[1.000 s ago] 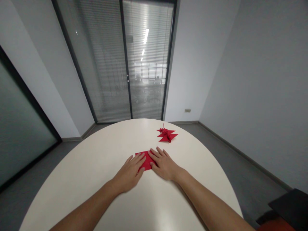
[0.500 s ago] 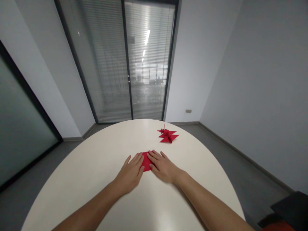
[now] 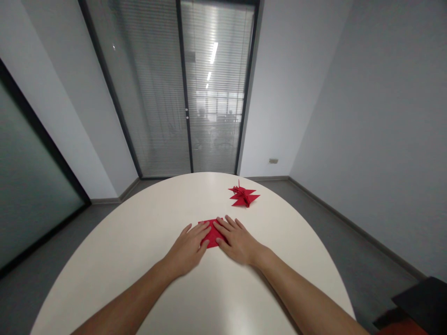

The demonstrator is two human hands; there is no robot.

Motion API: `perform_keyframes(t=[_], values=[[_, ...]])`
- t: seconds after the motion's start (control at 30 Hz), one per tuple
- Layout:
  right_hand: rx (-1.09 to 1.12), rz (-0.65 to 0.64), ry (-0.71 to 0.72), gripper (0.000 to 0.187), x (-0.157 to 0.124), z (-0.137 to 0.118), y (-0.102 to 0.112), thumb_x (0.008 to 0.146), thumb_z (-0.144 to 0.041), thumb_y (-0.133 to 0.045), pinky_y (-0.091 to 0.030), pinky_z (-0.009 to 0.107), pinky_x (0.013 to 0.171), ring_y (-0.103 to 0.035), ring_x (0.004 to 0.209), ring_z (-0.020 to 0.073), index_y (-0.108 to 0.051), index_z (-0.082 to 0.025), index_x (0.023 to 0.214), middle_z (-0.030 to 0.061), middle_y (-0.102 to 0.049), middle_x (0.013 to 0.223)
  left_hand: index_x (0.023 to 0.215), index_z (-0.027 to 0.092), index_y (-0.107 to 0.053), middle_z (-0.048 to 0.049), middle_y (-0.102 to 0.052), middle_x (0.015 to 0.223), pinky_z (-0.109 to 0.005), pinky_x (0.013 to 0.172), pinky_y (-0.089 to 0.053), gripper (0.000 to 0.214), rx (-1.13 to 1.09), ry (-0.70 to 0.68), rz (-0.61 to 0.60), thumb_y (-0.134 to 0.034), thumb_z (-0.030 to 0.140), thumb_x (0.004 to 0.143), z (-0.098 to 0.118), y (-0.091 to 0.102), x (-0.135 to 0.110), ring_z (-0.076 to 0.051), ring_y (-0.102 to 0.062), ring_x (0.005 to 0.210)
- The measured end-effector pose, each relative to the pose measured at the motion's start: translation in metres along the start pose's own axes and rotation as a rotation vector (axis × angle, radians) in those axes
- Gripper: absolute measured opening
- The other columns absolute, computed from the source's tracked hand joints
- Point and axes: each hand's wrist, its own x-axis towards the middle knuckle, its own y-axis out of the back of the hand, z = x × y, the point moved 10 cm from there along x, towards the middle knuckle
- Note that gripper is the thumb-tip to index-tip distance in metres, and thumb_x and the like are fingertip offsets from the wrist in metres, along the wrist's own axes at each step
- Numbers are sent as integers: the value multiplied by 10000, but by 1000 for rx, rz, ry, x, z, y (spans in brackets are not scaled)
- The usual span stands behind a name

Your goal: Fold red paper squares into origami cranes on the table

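A folded red paper (image 3: 211, 236) lies flat on the white oval table (image 3: 139, 242) in front of me. My left hand (image 3: 186, 249) rests on its left part with fingers stretched flat. My right hand (image 3: 237, 239) lies on its right part, fingers also flat and slightly spread. Both hands press the paper to the tabletop, and most of the sheet is hidden under them. Farther back on the table sit finished red origami figures (image 3: 243, 196), apart from both hands.
Glass doors with blinds (image 3: 188, 93) stand behind the table. Grey walls close the room on the right. A dark chair or seat (image 3: 419, 302) shows at the lower right corner beside the table's edge.
Both hands stay flat on the red paper. The left fingers have slid slightly over the sheet; a little more red shows at its far left edge than half a second ago.
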Motion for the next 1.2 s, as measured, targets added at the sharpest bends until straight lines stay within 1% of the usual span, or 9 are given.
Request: perform_keyframes(t=[0.23,0.4,0.57,0.67,0.8,0.87,0.97,1.07,1.2], values=[[13,-52,-31,799,-3,12,-2,948,-687,-357,-67,565,1222,-54,1526,370,-218,-230,1589,76,-171,1652,1443,174,-499,-106,-447,1537,-537,1199,-249,473,100,101,-2,-370,250,995,-8,3,-3,-244,-385,1448],[23,-55,-24,845,-3,16,1,924,-725,-374,-56,554,1225,-38,1528,365,-214,-229,1590,76,-178,1651,1447,143,-497,-137,-450,1532,-529,1203,-247,483,143,124,25,-385,271,995,-11,5,-6,-269,-370,1455],[27,-45,-20,672,-2,14,2,1013,-607,-233,-100,564,1220,-81,1528,353,-269,-244,1577,56,-202,1649,1460,216,-490,-93,-391,1578,-520,1201,-259,477,81,55,30,-389,256,995,-12,3,-7,-260,-309,1485],[25,-44,5,635,-3,15,2,1026,-552,-270,-117,590,1212,-91,1523,367,-262,-240,1579,63,-200,1647,1471,261,-471,-54,-393,1581,-496,1202,-268,476,3,-20,-8,-338,235,1015,-9,-1,-7,-220,-317,1482],[43,-48,82,632,-5,17,7,1013,-505,-372,-148,587,1212,-88,1524,361,-309,-206,1566,102,-249,1627,1480,253,-457,-59,-408,1572,-505,1205,-258,480,-27,-22,-33,-342,241,1014,-8,-4,-7,-217,-320,1481],[49,-41,181,576,-8,10,15,995,-445,-447,-156,547,1226,-163,1519,330,-426,-194,1513,116,-345,1591,1481,244,-454,-65,-403,1574,-508,1204,-258,489,-22,-16,-44,-367,236,1000,-7,-3,-7,-222,-314,1483],[37,-24,385,389,-16,-9,31,973,-329,-500,-136,482,1247,-370,1450,253,-636,-234,1326,69,-536,1475,1479,238,-457,-65,-393,1580,-510,1206,-253,501,-12,-12,-66,-395,232,982,-5,-3,-7,-227,-309,1486],[9,23,433,242,-18,-15,43,917,-307,-589,-195,456,1236,-494,1361,241,-753,-246,1085,47,-610,1398,1481,241,-455,-67,-392,1579,-518,1206,-251,501,-15,-16,-65,-397,242,983,-4,-1,-8,-231,-310,1485],[-5,49,421,153,-16,-14,43,862,-266,-633,-319,404,1178,-614,1212,222,-776,-234,817,45,-741,1164,1481,231,-457,-66,-389,1581,-523,1206,-255,502,-13,-20,-68,-392,242,984,-5,-2,-9,-234,-313,1484]])
